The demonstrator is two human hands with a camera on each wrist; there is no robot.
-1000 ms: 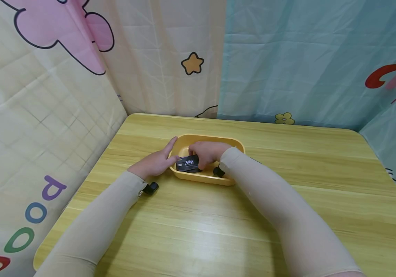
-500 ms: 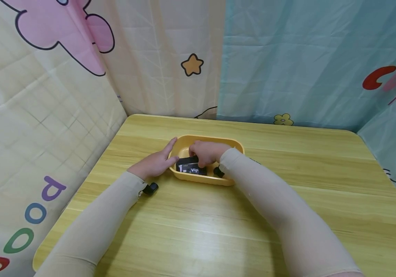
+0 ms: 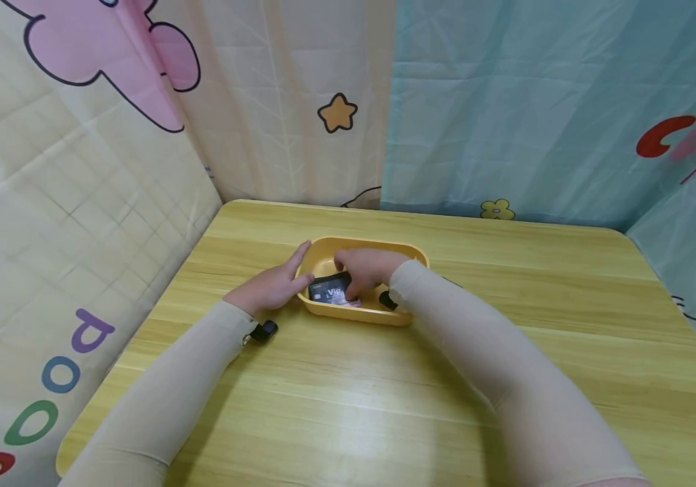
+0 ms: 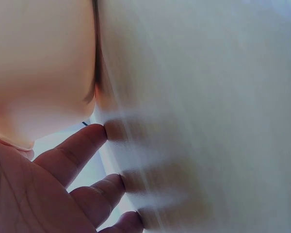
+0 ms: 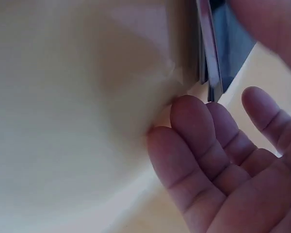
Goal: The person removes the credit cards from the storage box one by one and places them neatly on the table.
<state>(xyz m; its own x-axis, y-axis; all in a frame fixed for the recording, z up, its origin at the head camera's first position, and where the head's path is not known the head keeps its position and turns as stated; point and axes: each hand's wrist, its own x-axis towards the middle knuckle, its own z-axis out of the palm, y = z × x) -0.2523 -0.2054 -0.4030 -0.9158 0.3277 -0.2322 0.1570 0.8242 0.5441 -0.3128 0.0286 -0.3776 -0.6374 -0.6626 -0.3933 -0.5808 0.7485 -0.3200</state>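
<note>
Two-handed handling of cards in a shallow container. The dark cards, the uppermost lettered "Vip", lie inside the left half of the yellow basin, which stands on the wooden worktop. The left hand rests at the basin's left end, its fingers spread; the right hand reaches inside, its fingers curled and its thumb at the cards, though whether it pinches them cannot be told. The step in hand appears to be gathering or sorting the cards; it is best done with the left hand bracing the basin, while the right squares the edges and takes a light thumb-to-finger hold, so that thin cards do not slide apart. The head view gives the printed face; only the right wrist view shows several cards edge-on, and only the left wrist view shows left fingertips touching the worktop.
</note>
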